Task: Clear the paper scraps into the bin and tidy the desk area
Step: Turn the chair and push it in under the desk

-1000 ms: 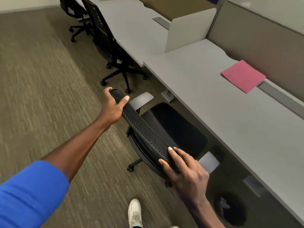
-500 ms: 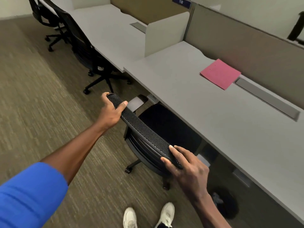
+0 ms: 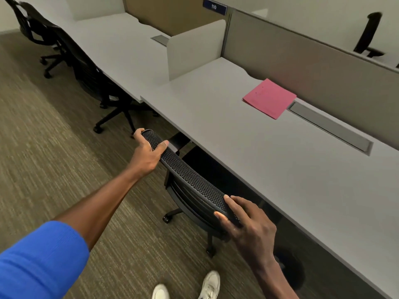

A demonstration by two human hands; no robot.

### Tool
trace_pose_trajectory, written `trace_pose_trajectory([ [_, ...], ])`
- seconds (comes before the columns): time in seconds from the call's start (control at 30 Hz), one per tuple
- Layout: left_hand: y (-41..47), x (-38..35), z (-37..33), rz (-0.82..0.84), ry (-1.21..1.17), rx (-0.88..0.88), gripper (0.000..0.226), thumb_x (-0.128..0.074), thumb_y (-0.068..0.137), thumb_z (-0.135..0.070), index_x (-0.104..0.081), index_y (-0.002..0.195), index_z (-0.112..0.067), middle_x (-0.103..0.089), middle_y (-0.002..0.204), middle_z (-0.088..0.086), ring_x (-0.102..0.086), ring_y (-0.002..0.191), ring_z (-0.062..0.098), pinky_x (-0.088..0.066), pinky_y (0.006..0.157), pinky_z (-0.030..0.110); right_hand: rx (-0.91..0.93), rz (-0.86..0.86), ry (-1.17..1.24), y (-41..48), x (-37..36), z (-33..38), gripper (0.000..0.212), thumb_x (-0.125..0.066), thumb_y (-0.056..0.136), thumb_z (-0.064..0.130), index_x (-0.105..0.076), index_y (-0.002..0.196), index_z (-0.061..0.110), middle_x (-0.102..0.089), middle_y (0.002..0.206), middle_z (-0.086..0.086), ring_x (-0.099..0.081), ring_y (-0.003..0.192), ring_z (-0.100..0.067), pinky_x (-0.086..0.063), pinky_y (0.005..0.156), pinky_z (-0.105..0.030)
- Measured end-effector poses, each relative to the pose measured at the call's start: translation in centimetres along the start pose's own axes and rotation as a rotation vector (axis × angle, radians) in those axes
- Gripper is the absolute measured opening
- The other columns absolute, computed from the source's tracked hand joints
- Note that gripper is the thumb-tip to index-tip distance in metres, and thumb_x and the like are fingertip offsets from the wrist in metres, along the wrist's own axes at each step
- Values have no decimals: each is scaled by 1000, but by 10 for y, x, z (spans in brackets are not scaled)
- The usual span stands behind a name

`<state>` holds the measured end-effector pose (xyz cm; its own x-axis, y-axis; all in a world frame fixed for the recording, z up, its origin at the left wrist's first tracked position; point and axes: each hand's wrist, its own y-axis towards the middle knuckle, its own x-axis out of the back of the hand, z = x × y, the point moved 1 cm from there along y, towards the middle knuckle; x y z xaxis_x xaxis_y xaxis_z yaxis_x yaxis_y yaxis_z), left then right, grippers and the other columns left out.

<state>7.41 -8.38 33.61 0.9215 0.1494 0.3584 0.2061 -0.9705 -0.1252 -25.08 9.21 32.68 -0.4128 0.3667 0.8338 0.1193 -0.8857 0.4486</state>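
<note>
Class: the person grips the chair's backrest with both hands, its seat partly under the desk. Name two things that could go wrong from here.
1. The right hand holds the backrest close to the desk edge; pushing further could pinch its fingers.
2. The armrest sits near the desk's underside and might catch, and the castors could jolt on carpet, loosening the left hand.

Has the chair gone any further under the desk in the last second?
Yes. The chair has slid in toward the desk: its seat and armrests, earlier showing in front of the desk edge, are now mostly hidden beneath it. Left hand and right hand grip the backrest.
</note>
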Motion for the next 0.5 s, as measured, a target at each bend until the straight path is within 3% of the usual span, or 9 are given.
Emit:
trace_pose_trajectory([
  [0.13,3,-21,-5,5,20,7,74,-71,96,-50,-17,143,-32,-70,115,12,-73,106,33,-62,96,52,-3,27,-24,3,5,-24,55,-63,95,67,-66,139,33,-72,126,7,-68,108,-11,-61,80,-32],
  [0.3,11,-52,-16,12,24,-12,75,-72,95,-52,-17,144,-33,-69,110,1,-71,106,24,-58,86,33,-19,18,-46,11,18,-52,53,-63,95,68,-68,137,36,-72,124,10,-67,108,-7,-56,80,-26],
  [0.5,20,-81,-22,2,-10,-24,82,-72,83,-63,-20,139,-34,-67,106,-5,-72,106,28,-61,95,49,-20,18,-49,20,23,-83,53,-63,94,69,-69,135,37,-72,122,11,-67,106,-7,-44,82,-19],
])
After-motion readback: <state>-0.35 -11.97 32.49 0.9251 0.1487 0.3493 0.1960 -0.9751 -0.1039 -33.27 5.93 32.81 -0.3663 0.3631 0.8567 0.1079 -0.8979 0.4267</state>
